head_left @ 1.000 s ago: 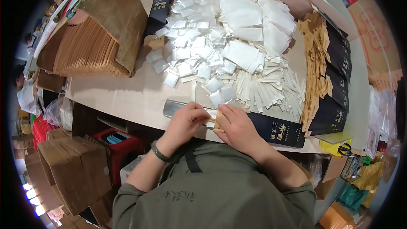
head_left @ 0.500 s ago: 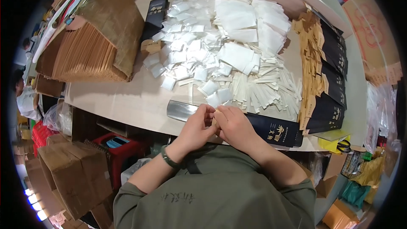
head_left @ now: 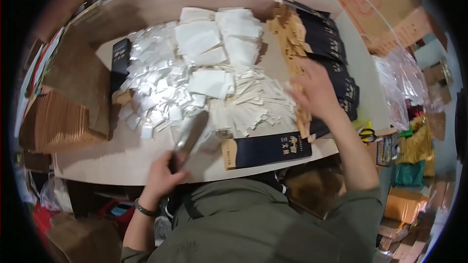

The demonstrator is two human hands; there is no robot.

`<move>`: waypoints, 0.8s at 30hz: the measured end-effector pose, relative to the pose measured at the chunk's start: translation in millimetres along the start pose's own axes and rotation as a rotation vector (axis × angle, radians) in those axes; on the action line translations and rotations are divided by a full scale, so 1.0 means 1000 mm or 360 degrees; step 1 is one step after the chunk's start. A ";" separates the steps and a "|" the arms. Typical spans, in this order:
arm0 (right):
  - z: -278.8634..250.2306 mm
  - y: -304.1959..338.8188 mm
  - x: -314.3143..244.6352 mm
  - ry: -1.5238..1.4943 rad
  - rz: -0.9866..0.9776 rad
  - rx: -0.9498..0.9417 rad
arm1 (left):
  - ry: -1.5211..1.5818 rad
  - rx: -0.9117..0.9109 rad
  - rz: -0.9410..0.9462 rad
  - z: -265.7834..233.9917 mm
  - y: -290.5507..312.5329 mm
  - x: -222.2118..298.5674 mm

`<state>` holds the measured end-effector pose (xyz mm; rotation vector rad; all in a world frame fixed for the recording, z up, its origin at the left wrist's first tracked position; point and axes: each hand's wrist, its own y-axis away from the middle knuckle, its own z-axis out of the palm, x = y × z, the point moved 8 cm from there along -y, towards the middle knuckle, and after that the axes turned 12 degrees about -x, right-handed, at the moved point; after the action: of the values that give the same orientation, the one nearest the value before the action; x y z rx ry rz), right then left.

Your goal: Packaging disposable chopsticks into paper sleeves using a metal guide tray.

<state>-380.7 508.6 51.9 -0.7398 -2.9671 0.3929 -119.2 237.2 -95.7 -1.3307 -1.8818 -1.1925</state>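
Observation:
My left hand (head_left: 163,173) is at the near edge of the table, its fingers closed on the lower end of a long, shiny, silvery flat piece (head_left: 194,131). That piece slants up to the right and is smeared by motion. My right hand (head_left: 314,90) is stretched over the row of black-and-tan paper sleeves (head_left: 312,34) on the right, blurred, with its fingers apart; whether the fingertips touch a sleeve is unclear. Between my hands, near the front edge, a flat black sleeve with a tan end (head_left: 265,151) lies on the table.
Small clear-wrapped white packets (head_left: 156,58) are heaped mid-left. White sheets (head_left: 197,39) and thin pale strips (head_left: 253,97) lie beside them. A box of brown cardboard pieces (head_left: 63,122) stands at left, with a black box (head_left: 120,58) nearby. Yellow-handled scissors (head_left: 366,132) are at the right edge.
My hands have separated. The left has picked up the silvery piece from the table; the right has swung out to the sleeves on the right. The view has shifted to the right.

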 end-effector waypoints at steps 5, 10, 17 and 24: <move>0.127 0.041 -0.126 -0.2012 0.0010 -0.1185 | 0.0111 -0.0910 0.0525 0.097 -0.014 0.072; 0.122 0.035 -0.162 -0.0652 -0.0397 -0.0398 | 0.0162 -0.0842 0.0114 0.081 -0.010 0.050; 0.140 0.029 -0.162 -0.0774 0.0451 -0.0777 | -0.0576 0.0247 0.0172 0.021 0.011 0.008; 0.151 0.012 -0.199 -0.1063 0.0369 -0.0859 | -0.0748 -0.0325 0.0164 0.025 0.010 0.012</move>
<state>-216.9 390.8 -96.2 -1.2110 -3.6798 -0.2310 -113.2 266.0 -94.5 -1.9325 -2.0064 -1.1108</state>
